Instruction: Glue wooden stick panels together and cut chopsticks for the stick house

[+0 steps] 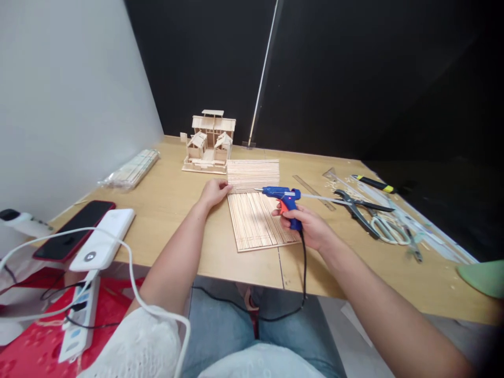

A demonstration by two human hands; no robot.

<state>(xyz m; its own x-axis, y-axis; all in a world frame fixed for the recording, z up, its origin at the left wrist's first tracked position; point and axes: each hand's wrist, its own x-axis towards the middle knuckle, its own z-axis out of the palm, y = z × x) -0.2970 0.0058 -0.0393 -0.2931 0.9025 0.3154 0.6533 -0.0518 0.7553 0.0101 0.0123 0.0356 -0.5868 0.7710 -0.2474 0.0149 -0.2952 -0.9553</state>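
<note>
A blue glue gun with an orange trigger and a small red light is gripped in my right hand. Its nozzle points left, close to the seam between two panels of thin wooden sticks. The upper panel has sticks running sideways and seems raised along the back of the lower panel, whose sticks run front to back. My left hand pinches the left edge of the upper panel near that seam. A clear glue stick juts from the gun's rear.
A wooden stick model house stands at the back. Bagged sticks, a phone and a white power bank lie left. Scissors, cutters, a utility knife and a ruler lie right. The gun's black cord hangs over the table edge.
</note>
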